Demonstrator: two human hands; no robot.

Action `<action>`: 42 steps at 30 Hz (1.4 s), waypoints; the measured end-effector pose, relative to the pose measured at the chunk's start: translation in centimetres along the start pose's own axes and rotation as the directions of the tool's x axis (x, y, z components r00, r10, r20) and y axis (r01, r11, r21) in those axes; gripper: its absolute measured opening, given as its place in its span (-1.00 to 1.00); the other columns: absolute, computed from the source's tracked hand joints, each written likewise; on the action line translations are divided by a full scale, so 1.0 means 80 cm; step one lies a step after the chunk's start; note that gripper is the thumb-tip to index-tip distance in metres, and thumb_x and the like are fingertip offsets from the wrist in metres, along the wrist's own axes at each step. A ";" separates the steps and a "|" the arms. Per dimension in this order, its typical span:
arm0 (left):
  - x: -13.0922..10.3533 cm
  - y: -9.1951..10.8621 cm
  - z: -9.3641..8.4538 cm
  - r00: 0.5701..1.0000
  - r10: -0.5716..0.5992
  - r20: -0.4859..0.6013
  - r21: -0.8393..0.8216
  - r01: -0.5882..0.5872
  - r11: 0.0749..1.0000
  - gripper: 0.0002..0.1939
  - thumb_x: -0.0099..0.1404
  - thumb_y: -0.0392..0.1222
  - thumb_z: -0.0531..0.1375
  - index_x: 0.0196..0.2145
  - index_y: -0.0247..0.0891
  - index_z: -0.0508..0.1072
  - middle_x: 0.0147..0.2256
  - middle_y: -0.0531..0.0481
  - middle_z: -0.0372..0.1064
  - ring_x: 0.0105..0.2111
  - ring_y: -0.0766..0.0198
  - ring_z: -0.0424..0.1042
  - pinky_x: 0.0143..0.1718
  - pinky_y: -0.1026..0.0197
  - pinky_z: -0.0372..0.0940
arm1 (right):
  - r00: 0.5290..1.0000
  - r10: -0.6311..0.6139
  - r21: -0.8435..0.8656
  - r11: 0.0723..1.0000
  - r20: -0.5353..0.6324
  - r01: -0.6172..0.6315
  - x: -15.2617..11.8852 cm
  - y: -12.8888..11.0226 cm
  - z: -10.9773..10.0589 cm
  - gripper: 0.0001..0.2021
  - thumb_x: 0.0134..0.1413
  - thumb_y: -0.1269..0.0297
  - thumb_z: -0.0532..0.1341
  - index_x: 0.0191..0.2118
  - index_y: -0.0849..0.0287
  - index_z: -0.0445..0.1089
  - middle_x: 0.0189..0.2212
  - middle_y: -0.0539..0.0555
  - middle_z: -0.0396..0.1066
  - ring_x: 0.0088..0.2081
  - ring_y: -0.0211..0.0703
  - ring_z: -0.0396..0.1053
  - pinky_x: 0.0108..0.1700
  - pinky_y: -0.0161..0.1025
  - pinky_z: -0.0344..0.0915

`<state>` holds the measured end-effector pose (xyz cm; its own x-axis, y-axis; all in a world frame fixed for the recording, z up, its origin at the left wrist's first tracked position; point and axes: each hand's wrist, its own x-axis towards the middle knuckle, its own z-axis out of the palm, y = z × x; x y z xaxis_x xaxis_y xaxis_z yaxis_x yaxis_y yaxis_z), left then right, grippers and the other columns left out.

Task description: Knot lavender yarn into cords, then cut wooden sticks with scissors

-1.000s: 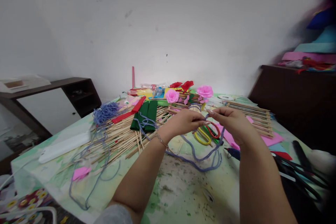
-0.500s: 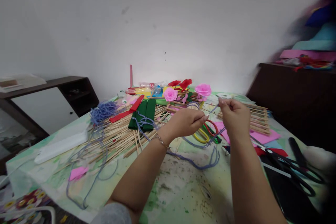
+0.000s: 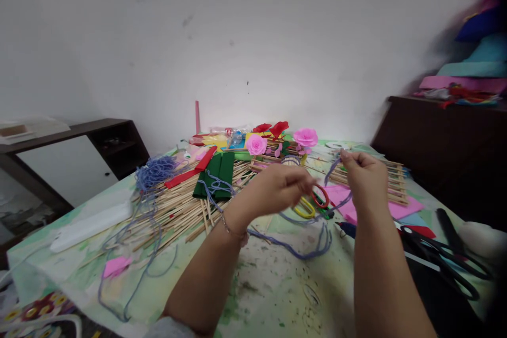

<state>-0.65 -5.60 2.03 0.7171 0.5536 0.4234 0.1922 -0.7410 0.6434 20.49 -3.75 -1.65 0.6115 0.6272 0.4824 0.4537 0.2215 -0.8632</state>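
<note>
My right hand (image 3: 363, 171) pinches a strand of blue-purple yarn (image 3: 331, 170) between thumb and fingertips. The strand hangs from the pinch and loops down toward the table. My left hand (image 3: 283, 186) hovers left of it, its fingers loosely extended and somewhat blurred, with no yarn visible in them. Just beyond the left fingertips lie scissors with red and yellow handles (image 3: 321, 198). More yarn (image 3: 293, 248) trails over the tabletop beneath my hands. A ladder-like frame of wooden sticks (image 3: 390, 182) lies behind the right hand on pink sheets (image 3: 407, 206).
Wooden sticks (image 3: 174, 214) spread at left, with folded green felt (image 3: 222, 169) and a tangled yarn pile (image 3: 156, 171) nearby. Pink paper flowers (image 3: 304, 137) stand at the back. Black scissors (image 3: 443, 251) lie at right; a white glue gun-like stick (image 3: 93, 226) at left.
My left hand has come away from the yarn strand and loosened its fingers. The right hand has shifted slightly right, still pinching the yarn, which now hangs slack.
</note>
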 end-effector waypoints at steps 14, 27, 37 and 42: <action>0.032 -0.027 0.041 0.960 -0.224 -0.170 -0.074 0.214 0.974 -0.62 0.37 -0.02 -0.08 -0.35 -0.28 0.42 -0.60 0.08 0.26 -0.53 0.36 0.29 -0.43 0.29 0.19 | 0.986 -0.065 0.006 0.998 0.152 0.065 -0.024 -0.033 0.009 -0.68 -0.08 0.00 0.24 -0.48 0.20 0.43 -0.70 -0.12 0.08 -0.61 -0.34 -0.02 -0.53 -0.31 -0.05; 0.017 0.009 0.039 0.948 -0.150 -0.281 0.355 0.248 0.901 -0.73 0.29 -0.14 0.01 -0.53 -0.24 0.32 -0.50 0.02 0.37 -0.45 0.28 0.29 -0.47 0.24 0.02 | 0.990 -0.140 -0.150 0.979 0.008 0.139 -0.030 -0.026 0.025 -0.68 -0.01 0.04 0.19 -0.49 0.23 0.42 -0.69 -0.07 0.17 -0.61 -0.29 0.06 -0.50 -0.28 -0.01; 0.012 -0.024 -0.017 0.927 -0.094 -0.363 -0.244 0.003 0.970 -0.58 0.31 0.06 0.04 -0.59 -0.27 0.27 -0.45 -0.01 0.34 -0.36 0.33 0.35 -0.29 0.22 0.27 | 0.955 -0.037 0.187 0.982 0.295 -0.019 -0.036 -0.036 0.026 -0.65 -0.13 -0.05 0.29 -0.55 0.17 0.42 -0.63 -0.06 0.23 -0.53 -0.30 0.12 -0.43 -0.28 0.05; 0.002 -0.021 -0.039 0.883 -0.069 -0.464 -0.452 -0.170 0.876 -0.58 0.41 0.00 -0.11 -0.44 -0.24 0.38 -0.30 -0.05 0.40 -0.15 0.19 0.40 -0.14 0.04 0.31 | 0.870 -0.118 0.213 0.977 0.480 0.015 -0.056 -0.049 0.042 -0.63 -0.09 -0.08 0.26 -0.54 0.17 0.44 -0.64 -0.06 0.24 -0.54 -0.31 0.14 -0.44 -0.31 0.08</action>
<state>-2.94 -3.12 3.00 0.3090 0.7161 0.6258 -0.2561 -0.5711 0.7799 13.79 -4.92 -0.88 0.1674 0.8775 0.4494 0.3142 0.3846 -0.8680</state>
